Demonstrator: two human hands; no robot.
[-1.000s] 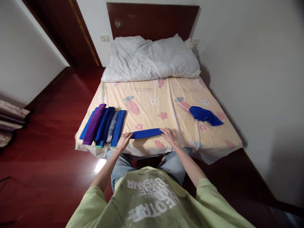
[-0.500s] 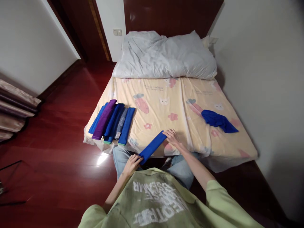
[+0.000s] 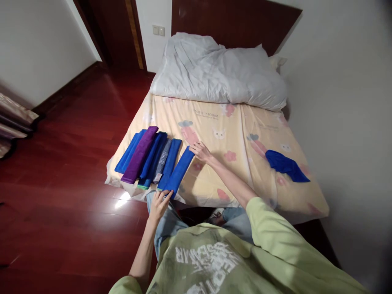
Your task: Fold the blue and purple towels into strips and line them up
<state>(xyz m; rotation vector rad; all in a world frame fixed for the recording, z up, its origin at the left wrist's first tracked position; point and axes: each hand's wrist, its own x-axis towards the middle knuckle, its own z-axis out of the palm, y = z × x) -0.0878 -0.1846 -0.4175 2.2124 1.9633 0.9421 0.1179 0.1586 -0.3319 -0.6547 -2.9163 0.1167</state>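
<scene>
Between my hands stretches a blue towel folded into a long flat strip. My left hand grips its near end at the bed's front edge, fingers closed. At the far end, the fingers of my right hand pinch the towel. Just left of it lies another folded blue towel, close to or touching the held one. Further left, a grey towel with a pale label, a purple towel and several blue strips lie side by side, some overlapping.
A crumpled blue cloth lies on the right of the bed, on the yellow patterned sheet. A bunched white quilt covers the head end, before the dark headboard. Red wooden floor runs along the left.
Both hands have carried the blue towel left and forward, from in front of my lap to beside the row of folded towels. The view has shifted slightly.
</scene>
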